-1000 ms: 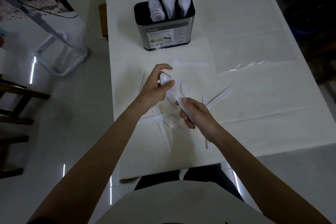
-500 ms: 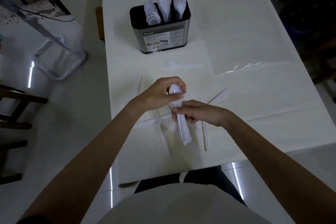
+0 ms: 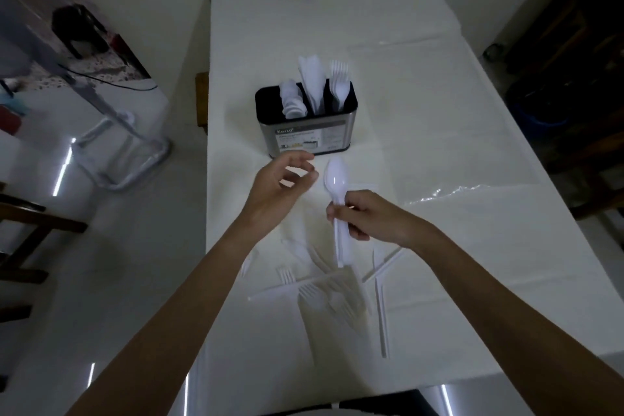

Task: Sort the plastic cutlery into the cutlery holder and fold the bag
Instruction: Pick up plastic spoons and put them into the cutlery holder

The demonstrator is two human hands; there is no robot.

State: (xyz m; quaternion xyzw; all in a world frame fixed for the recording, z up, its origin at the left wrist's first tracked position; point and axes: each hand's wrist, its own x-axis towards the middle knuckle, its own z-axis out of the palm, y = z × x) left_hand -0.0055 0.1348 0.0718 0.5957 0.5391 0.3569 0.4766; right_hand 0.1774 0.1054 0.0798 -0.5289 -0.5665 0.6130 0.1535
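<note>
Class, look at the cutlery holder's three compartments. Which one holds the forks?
The rightmost compartment of the cutlery holder: the forks stand in it, tines up. The middle one holds knives, the leftmost one spoons.

A long table [image 3: 270,27] in a white cloth runs down a dim room. Glossy pale floor [image 3: 101,246] off its left edge mirrors streaks of light. A dark wooden chair [image 3: 50,221] stands there, and dark furniture [image 3: 580,27] stands off its right edge.

Left hand [image 3: 280,184] loosely curled, empty; right hand [image 3: 368,214] pinched round white spoon [image 3: 335,179] handle
</note>
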